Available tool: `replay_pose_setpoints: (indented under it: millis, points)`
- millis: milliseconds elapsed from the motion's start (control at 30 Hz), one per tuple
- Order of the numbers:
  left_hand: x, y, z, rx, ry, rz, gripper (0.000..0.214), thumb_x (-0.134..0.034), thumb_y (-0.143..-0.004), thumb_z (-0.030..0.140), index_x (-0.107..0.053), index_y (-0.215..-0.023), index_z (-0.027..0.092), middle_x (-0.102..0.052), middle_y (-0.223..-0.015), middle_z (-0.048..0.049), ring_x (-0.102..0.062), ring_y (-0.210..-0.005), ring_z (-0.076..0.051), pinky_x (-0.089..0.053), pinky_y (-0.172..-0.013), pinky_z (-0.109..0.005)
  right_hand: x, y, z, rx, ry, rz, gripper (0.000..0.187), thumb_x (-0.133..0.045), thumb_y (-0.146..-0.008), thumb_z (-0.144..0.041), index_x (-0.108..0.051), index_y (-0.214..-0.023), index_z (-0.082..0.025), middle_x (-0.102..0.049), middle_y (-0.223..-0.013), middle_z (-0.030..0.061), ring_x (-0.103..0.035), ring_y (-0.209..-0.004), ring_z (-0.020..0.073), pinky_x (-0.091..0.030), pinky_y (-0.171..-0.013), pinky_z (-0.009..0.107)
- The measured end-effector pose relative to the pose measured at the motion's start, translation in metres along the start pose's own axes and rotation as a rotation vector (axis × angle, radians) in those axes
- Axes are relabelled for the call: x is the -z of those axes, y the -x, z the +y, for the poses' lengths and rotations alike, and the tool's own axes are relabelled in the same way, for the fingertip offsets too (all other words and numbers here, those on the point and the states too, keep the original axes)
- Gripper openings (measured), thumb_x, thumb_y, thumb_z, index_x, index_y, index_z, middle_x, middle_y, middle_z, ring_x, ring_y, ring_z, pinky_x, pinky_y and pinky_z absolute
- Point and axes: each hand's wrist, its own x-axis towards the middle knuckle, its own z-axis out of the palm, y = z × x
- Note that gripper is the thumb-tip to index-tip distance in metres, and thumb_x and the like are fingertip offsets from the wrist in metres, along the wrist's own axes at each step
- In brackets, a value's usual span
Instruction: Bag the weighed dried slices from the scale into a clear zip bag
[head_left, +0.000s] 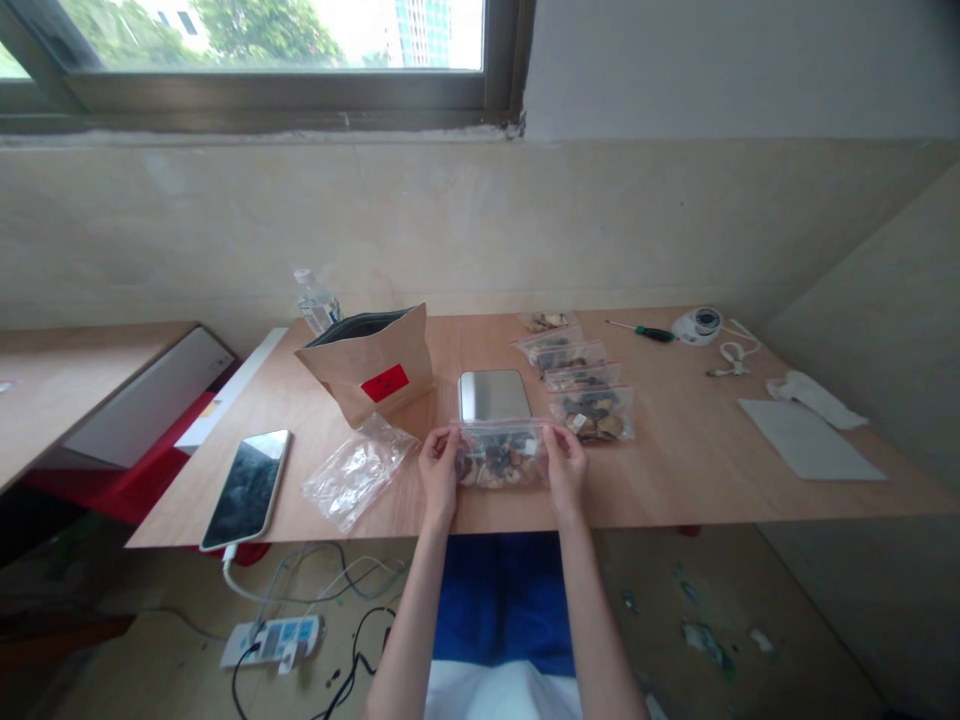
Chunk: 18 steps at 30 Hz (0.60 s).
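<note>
My left hand (439, 470) and my right hand (564, 470) grip the two ends of a clear zip bag (499, 458) of dried brown and dark pieces, just above the table's front edge. Directly behind the bag lies a flat stainless-steel scale (493, 395). Several similar filled zip bags (592, 415) are lined up to the right of it. Left of my left hand lies a crumpled clear plastic bag (358, 472), next to a kraft paper pouch (367, 365) with a red label. The pouch stands open at the top.
A smartphone (246, 490) on a charging cable lies at the light wooden table's (675, 470) left front. A plastic bottle (315, 300) stands behind the pouch. To the far right are a screwdriver (645, 332), a white cable (733, 352), a cloth (814, 398) and a grey sheet (810, 440).
</note>
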Motion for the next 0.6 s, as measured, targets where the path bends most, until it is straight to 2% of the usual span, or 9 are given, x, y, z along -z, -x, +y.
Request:
replay_pose_setpoints:
  millis: [200, 333, 600]
  points:
    - [0.0009, 0.0013, 0.0008, 0.000, -0.004, 0.007, 0.020, -0.070, -0.072, 0.034, -0.066, -0.079, 0.016, -0.066, -0.071, -0.0009, -0.060, -0.066, -0.011, -0.045, -0.066, -0.021, 0.0028, 0.0005, 0.0031, 0.018, -0.046, 0.001, 0.036, -0.067, -0.071, -0.049, -0.068, -0.083, -0.015, -0.067, -0.078, 0.0047, -0.049, -0.057, 0.0111, -0.039, -0.052, 0.022]
    - [0.0013, 0.0019, 0.0001, -0.014, -0.012, 0.000, 0.018, -0.069, -0.072, 0.032, -0.067, -0.079, 0.016, -0.066, -0.072, -0.0008, -0.059, -0.069, -0.010, -0.044, -0.067, -0.020, 0.0026, 0.0015, 0.0034, 0.006, -0.053, 0.019, 0.038, -0.066, -0.071, -0.051, -0.068, -0.083, -0.015, -0.061, -0.065, 0.0012, -0.043, -0.052, 0.0098, -0.036, -0.048, 0.022]
    - [0.0036, 0.0022, -0.0012, -0.034, -0.017, 0.007, 0.020, -0.069, -0.072, 0.034, -0.068, -0.080, 0.016, -0.066, -0.075, -0.0020, -0.059, -0.071, -0.012, -0.044, -0.069, -0.022, 0.0008, 0.0026, 0.0020, 0.024, -0.035, 0.037, 0.040, -0.065, -0.072, -0.052, -0.068, -0.086, -0.014, -0.059, -0.064, 0.0007, -0.043, -0.054, 0.0106, -0.035, -0.050, 0.022]
